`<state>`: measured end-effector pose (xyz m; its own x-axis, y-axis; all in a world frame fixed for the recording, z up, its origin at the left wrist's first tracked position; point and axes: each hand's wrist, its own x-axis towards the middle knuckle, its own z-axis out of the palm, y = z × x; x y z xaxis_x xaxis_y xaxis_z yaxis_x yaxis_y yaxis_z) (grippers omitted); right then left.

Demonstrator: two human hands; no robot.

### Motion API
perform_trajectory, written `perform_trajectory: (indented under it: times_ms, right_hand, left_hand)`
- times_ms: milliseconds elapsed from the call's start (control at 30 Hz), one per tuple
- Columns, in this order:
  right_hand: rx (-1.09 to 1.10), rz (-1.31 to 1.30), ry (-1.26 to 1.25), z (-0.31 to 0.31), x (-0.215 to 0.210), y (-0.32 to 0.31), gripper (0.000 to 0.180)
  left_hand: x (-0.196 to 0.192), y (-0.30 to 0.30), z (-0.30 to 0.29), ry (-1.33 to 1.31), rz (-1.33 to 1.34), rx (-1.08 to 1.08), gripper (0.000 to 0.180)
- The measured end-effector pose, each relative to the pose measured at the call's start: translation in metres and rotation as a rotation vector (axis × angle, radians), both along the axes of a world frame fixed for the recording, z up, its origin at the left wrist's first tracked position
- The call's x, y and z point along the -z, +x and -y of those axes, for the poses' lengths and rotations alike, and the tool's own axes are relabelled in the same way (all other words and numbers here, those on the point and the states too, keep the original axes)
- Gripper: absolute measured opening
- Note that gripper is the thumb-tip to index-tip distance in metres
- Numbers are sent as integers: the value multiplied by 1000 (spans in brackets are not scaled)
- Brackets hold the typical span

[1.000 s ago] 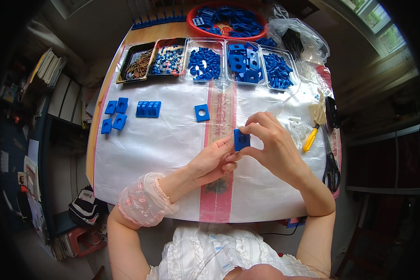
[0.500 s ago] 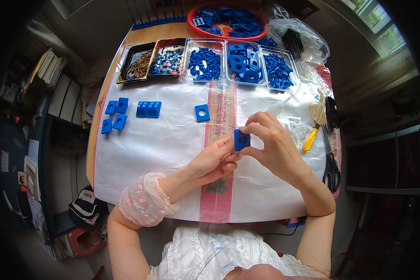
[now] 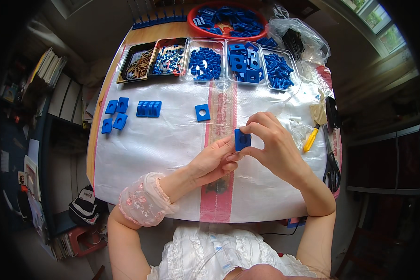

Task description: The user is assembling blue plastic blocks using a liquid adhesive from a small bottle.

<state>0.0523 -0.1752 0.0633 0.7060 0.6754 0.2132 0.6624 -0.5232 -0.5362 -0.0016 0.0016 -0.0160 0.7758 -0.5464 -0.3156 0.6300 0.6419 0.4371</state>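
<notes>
A small blue square plastic piece (image 3: pixel 242 141) with a round recess is held up over the middle of the table. My right hand (image 3: pixel 276 149) pinches its upper and lower edges between fingers and thumb. From the other side, my left hand (image 3: pixel 215 161) grips the piece's left edge with its fingertips, and its other fingers curl underneath. Just beyond the hands lies a flat blue square plate with a round hole (image 3: pixel 202 112). Farther left are a block of joined blue pieces (image 3: pixel 149 108) and several loose blue square pieces (image 3: pixel 120 122).
Along the back stand a black tray of brass-coloured screws (image 3: pixel 139 64), a tray of small mixed parts (image 3: pixel 169 59) and clear trays of blue parts (image 3: pixel 204 64). Behind them sits a red basin (image 3: pixel 193 31). A yellow-handled screwdriver (image 3: pixel 310 140) and black scissors (image 3: pixel 332 171) lie at right.
</notes>
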Motion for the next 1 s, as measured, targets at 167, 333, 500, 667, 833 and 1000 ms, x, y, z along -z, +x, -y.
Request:
perform_trajectory:
  times_ms: [167,333,500,667,833,1000]
  right_hand:
    - [-4,2,-8,-1,-1,0,29]
    - [-4,18,6,0,0,0,29]
    - [-6,11,2,0,0,0,29]
    - [-2,1,7,-1,-1,0,30]
    - [-5,7,8,0,-1,0,30]
    - [2,-5,7,-1,-2,-1,31]
  left_hand:
    - [1,0,0,-8,0,-5,18]
    - [4,0,-1,-7,12,7,18]
    - [2,0,-1,-10,10,3,18]
    - [0,-1,0,3,-6,-3,18]
    - [0,0,0,9,-1,-1,18]
    - [-2,0,0,11,-6,-4,18]
